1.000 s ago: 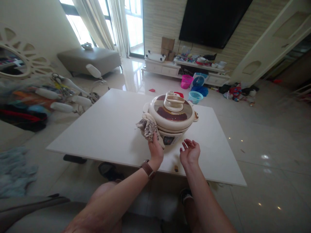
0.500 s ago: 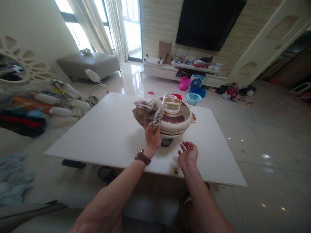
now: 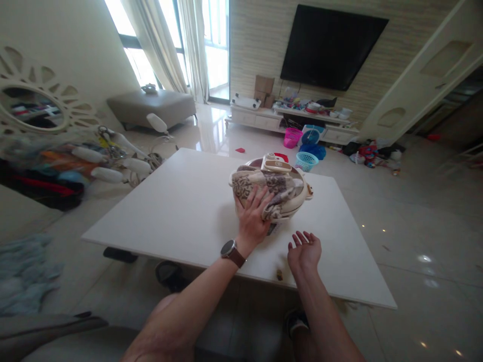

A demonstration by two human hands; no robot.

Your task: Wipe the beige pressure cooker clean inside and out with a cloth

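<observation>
My left hand (image 3: 253,223), with a watch (image 3: 228,248) on its wrist, lies with fingers spread over a patterned beige and brown cloth (image 3: 247,182). That cloth is draped across the front of the lid of a cream electric cooker (image 3: 296,205) and hides much of its front. The cooker's lid handle (image 3: 277,164) shows behind the cloth. To the right and nearer me, my right hand (image 3: 306,253) is held palm up above the table, its fingers loosely apart and nothing in them. A small brown object (image 3: 279,275) lies close to the table's front edge.
The cooker stands on a white table (image 3: 173,201). Beyond it on the floor are a light blue basket (image 3: 307,161) and a pink basket (image 3: 292,137). A low cabinet (image 3: 252,119) runs along the far wall. White lamp arms (image 3: 109,174) stand at the left.
The cloth, bunched up in my left hand before, is now spread over the cooker lid under that hand. My left fingers have opened out. My right hand stays palm up.
</observation>
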